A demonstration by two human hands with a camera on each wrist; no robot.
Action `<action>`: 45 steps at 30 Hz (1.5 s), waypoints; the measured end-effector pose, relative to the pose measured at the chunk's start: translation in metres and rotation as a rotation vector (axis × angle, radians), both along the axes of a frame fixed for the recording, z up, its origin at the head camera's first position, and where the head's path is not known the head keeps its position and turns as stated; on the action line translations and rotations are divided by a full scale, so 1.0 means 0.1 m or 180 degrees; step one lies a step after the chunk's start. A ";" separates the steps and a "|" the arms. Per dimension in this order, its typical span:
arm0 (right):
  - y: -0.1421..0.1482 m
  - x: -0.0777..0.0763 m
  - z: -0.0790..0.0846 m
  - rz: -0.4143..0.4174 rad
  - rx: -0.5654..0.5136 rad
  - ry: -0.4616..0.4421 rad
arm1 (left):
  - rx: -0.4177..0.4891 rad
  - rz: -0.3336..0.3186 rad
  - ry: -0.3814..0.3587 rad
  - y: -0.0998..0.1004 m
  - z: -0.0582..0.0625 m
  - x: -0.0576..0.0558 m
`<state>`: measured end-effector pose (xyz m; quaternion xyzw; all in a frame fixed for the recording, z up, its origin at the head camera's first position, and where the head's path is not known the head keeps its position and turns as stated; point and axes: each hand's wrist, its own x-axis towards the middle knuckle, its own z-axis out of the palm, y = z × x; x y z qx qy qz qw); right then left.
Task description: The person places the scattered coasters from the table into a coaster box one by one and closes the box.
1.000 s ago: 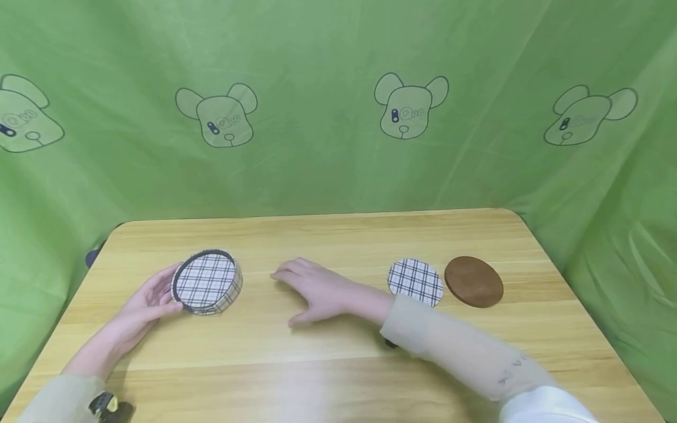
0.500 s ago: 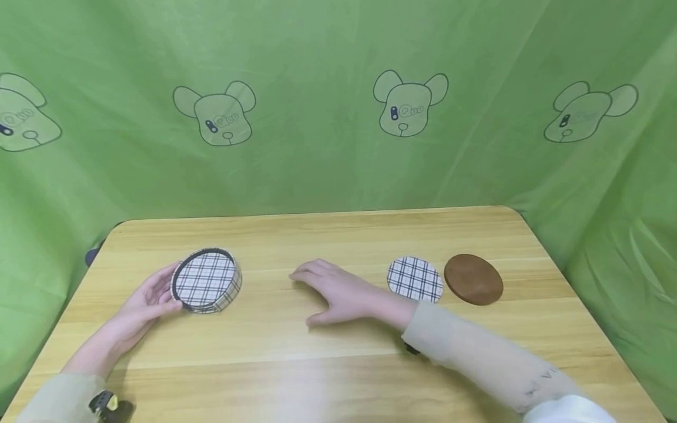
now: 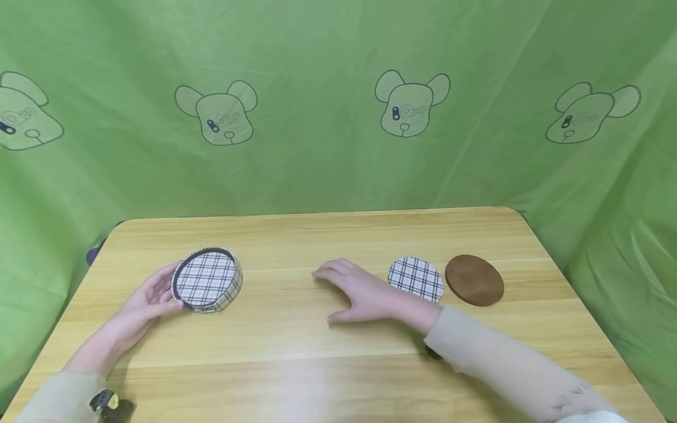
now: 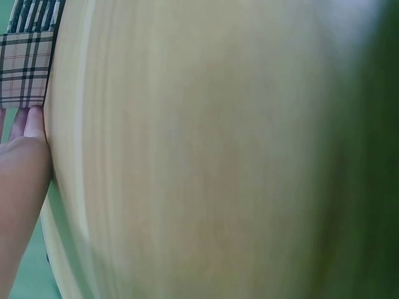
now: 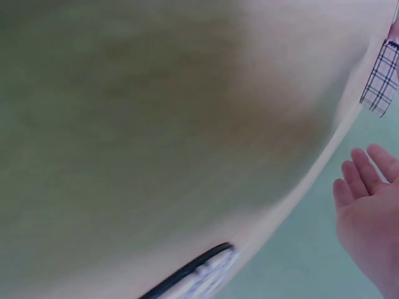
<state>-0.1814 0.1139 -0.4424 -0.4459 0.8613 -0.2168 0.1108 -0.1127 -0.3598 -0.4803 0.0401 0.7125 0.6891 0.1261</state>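
On the left part of the table, my left hand (image 3: 141,306) grips a round, shallow plaid coaster holder (image 3: 230,289) with a dark inner rim. Its thumb lies at the near left rim, and the other fingers go behind the wall, partly hidden. A plaid disc shows inside the holder. In the left wrist view, the fingertips meet the holder's plaid side (image 4: 25,71). My right hand (image 3: 365,294) hovers over the middle of the table with spread fingers, holding nothing. Right of it lies a flat plaid coaster (image 3: 415,279), its lower edge overlapped by my right forearm.
Beside the plaid coaster lies a round brown coaster (image 3: 474,281). Everything rests on a wooden table (image 3: 285,376). A green curtain (image 3: 317,170) with printed bear heads hangs behind the table's back edge and along its sides.
My right hand has moved right, away from the coaster holder and towards the plaid coaster, its fingers still spread. The left hand and the holder have stayed in place.
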 end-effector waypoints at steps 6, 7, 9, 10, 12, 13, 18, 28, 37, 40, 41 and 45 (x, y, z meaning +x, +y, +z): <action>0.13 0.01 -0.01 -0.0089 -0.0059 -0.0016 | 0.0006 -0.0006 0.0013 0.00 0.00 0.00; 0.15 0.01 -0.02 -0.0109 -0.0059 -0.0016 | 0.0007 -0.0006 0.0014 0.00 0.00 0.00; 0.19 0.01 -0.02 -0.0146 -0.0055 -0.0017 | 0.0011 -0.0008 0.0019 0.00 -0.01 0.00; 0.21 0.01 -0.02 -0.0165 -0.0057 -0.0020 | 0.0014 -0.0008 0.0022 0.00 -0.01 0.00; 0.25 0.00 -0.02 -0.0197 -0.0056 -0.0007 | 0.0017 -0.0009 0.0027 0.00 -0.01 0.00; 0.26 0.00 -0.02 -0.0211 -0.0063 0.0003 | 0.0020 -0.0011 0.0030 0.00 -0.01 0.00; 0.36 0.00 0.00 -0.0317 -0.0090 0.0029 | 0.0036 -0.0013 0.0031 0.00 -0.01 0.00; 0.61 -0.01 0.02 -0.0496 -0.0216 0.0068 | 0.0065 -0.0011 0.0044 0.00 -0.02 0.00; 0.81 -0.04 0.04 -0.0713 -0.0281 -0.0025 | -0.0002 -0.0013 0.0017 -0.01 -0.01 0.00; 0.88 -0.04 0.05 -0.0756 -0.0326 -0.0030 | -0.0058 -0.0022 0.0005 -0.01 0.00 0.00; 0.90 -0.04 0.06 -0.0772 -0.0331 -0.0027 | -0.0059 -0.0017 -0.0006 -0.01 0.00 0.00; 1.00 -0.05 0.06 -0.0831 -0.0355 0.0003 | -0.0070 -0.0014 -0.0025 -0.01 0.00 0.00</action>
